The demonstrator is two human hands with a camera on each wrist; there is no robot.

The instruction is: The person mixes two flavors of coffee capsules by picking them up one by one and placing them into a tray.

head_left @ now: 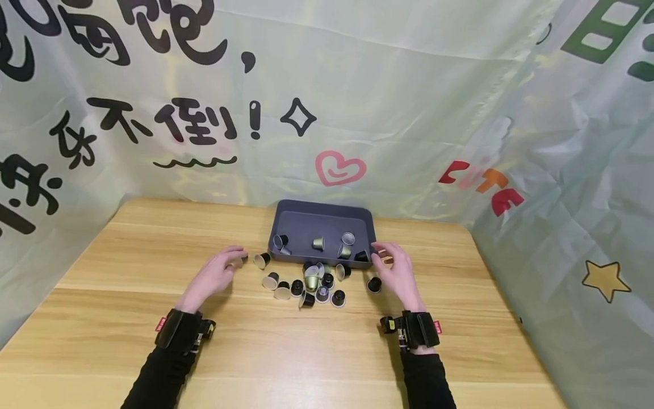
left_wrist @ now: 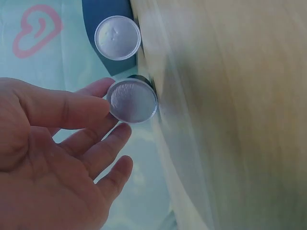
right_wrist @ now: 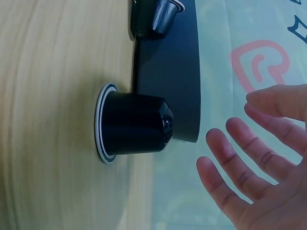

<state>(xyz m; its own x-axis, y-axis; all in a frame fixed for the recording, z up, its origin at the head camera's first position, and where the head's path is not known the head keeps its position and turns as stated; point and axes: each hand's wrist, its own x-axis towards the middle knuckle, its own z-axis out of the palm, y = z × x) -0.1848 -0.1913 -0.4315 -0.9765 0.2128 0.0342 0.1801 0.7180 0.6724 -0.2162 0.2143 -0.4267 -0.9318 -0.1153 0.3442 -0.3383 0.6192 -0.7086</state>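
My left hand point(head_left: 217, 276) pinches a coffee capsule point(left_wrist: 133, 100) between thumb and index finger, its silvery lid facing the wrist camera; the other fingers spread loosely below. Beside it lies another black capsule point(head_left: 262, 260), lid turned to the left. My right hand point(head_left: 398, 274) hovers by the right front corner of a dark grey tray point(head_left: 322, 208), fingers apart and holding nothing. Just left of that hand a black capsule point(right_wrist: 136, 122) stands upside down on its silver rim. Inside the tray are several capsules, among them a gold-green one point(head_left: 318, 243) and a black one point(head_left: 361, 256).
In front of the tray, several black, silver and gold capsules point(head_left: 311, 278) lie clustered on the wooden table point(head_left: 286, 363), some tipped over, some standing on their rims. A printed fabric backdrop point(head_left: 409, 113) hangs right behind the table's far edge and along its right side.
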